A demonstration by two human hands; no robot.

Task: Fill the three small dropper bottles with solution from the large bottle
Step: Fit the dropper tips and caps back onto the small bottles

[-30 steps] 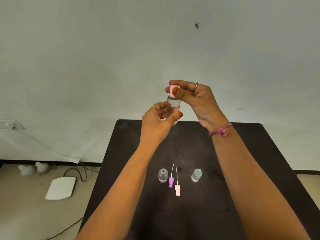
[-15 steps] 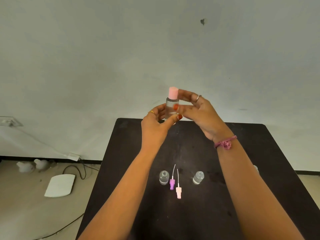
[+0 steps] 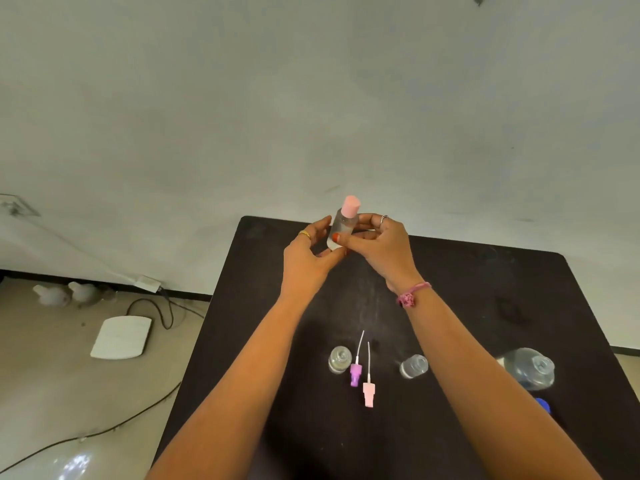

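Observation:
A small clear bottle [image 3: 342,223] with a pink cap is held upright above the far part of the black table [image 3: 485,306]. My left hand [image 3: 306,261] holds its lower body from the left, and my right hand [image 3: 377,245] pinches its body from the right. Two uncapped small bottles [image 3: 339,358] [image 3: 414,366] stand on the table near me. Between them lie a purple dropper top [image 3: 356,372] and a pink dropper top [image 3: 369,393]. The large clear bottle [image 3: 528,367] stands open at the right, partly behind my right forearm, with its blue cap [image 3: 543,405] beside it.
The table's left edge drops to a floor with a white flat device [image 3: 121,337], black cables [image 3: 162,310] and two white objects [image 3: 65,294] by the wall. A pale wall rises behind the table.
My hands have lowered the capped bottle toward the table. My right hand has slid from the pink cap down to the bottle's body. The view now also shows the large bottle.

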